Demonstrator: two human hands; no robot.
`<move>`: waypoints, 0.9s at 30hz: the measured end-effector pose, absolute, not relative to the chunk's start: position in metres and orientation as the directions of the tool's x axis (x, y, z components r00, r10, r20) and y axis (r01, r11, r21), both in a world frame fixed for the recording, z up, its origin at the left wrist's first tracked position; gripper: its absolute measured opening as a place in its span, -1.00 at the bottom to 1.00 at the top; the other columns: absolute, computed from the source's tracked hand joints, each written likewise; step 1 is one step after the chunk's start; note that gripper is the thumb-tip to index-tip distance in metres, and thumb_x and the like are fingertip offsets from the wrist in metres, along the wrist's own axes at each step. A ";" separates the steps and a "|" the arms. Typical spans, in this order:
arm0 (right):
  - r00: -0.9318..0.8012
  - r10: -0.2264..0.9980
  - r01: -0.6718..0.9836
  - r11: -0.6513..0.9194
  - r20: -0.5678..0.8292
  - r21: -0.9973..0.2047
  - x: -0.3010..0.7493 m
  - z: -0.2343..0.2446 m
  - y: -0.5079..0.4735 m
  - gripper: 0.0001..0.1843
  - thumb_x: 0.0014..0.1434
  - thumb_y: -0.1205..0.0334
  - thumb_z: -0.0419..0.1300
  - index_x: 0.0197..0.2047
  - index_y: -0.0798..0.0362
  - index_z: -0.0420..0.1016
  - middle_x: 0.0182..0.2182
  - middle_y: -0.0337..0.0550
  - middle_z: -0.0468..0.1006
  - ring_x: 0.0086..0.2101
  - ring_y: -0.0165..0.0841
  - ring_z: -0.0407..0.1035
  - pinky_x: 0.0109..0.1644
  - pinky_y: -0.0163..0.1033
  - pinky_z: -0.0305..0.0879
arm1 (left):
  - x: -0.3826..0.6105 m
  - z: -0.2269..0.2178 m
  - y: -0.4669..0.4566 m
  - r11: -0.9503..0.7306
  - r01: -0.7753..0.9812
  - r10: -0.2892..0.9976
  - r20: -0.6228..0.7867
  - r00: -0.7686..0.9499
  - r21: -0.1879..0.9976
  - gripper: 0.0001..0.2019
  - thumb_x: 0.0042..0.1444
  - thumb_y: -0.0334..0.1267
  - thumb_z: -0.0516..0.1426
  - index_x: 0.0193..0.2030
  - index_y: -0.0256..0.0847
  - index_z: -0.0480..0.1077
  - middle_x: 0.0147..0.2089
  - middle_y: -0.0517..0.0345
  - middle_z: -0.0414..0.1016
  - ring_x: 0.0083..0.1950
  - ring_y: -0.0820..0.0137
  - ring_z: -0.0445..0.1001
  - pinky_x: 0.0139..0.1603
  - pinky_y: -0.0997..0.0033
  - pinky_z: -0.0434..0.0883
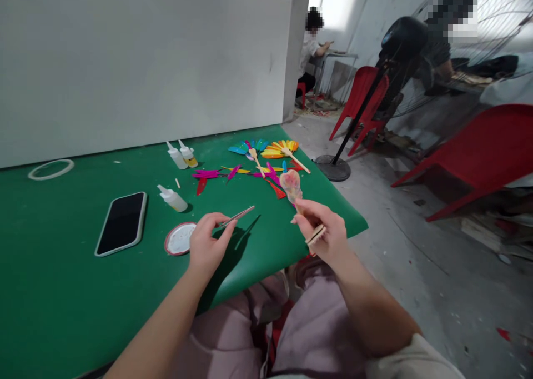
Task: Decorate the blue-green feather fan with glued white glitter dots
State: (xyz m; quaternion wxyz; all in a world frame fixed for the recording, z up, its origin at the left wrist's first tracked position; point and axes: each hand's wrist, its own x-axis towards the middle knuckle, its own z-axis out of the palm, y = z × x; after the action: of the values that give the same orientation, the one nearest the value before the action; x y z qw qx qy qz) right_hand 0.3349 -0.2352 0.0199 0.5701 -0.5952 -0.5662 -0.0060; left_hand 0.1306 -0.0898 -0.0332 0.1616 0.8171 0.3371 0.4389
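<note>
My left hand (207, 243) is closed in a pinch on thin metal tweezers (238, 215) that point up and to the right over the green table (62, 290). Over the table's near right corner, my right hand (322, 229) grips a small wooden stick topped with pale pink and yellow feathers (291, 185), held upright. Just beyond it on the table lie loose coloured feathers (233, 173) and two finished feather fans (266, 147).
A black phone (122, 222), a round lid (179, 238), three small glue bottles (172, 198) and a tape ring (50, 169) lie on the table. A white board (137, 62) stands behind. Red chairs (478, 156), a fan stand (333, 168) and two other people are at right.
</note>
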 end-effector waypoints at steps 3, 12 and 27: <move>0.303 0.642 0.784 0.252 0.704 -0.567 0.335 0.024 -0.237 -0.58 0.17 0.31 0.14 0.10 -0.16 0.41 -0.43 -0.30 0.59 -0.60 -0.47 0.35 -0.50 -0.34 0.38 | 0.130 -0.034 -0.090 -0.723 0.410 0.690 0.613 0.386 0.556 -0.89 0.09 -0.24 0.18 -0.37 -0.21 0.39 -0.34 0.15 0.47 -0.30 0.42 0.42 -0.25 0.43 0.37; 0.231 0.660 0.841 0.235 0.715 -0.488 0.338 0.024 -0.240 -0.49 0.19 0.32 0.09 0.22 -0.10 0.25 -0.28 -0.20 0.63 -0.51 -0.42 0.48 -0.38 -0.33 0.47 | 0.131 -0.034 -0.090 -0.719 0.411 0.694 0.609 0.383 0.561 -0.89 0.10 -0.23 0.17 -0.38 -0.21 0.39 -0.35 0.15 0.47 -0.30 0.42 0.42 -0.24 0.44 0.36; 0.188 0.544 0.874 0.288 0.818 -0.392 0.331 0.026 -0.238 -0.65 0.15 0.37 0.18 0.02 0.01 0.31 -0.41 -0.30 0.60 -0.65 -0.56 0.35 -0.55 -0.44 0.31 | 0.132 -0.033 -0.090 -0.729 0.418 0.683 0.621 0.384 0.543 -0.89 0.10 -0.25 0.18 -0.38 -0.23 0.39 -0.35 0.15 0.47 -0.30 0.43 0.43 -0.25 0.45 0.36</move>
State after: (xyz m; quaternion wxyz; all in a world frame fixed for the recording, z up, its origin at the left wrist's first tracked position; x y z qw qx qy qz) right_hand 0.3310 -0.2376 0.0263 0.5133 -0.5747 -0.6167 -0.1610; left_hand 0.1315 -0.0898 -0.0330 0.1504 0.8183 0.3362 0.4413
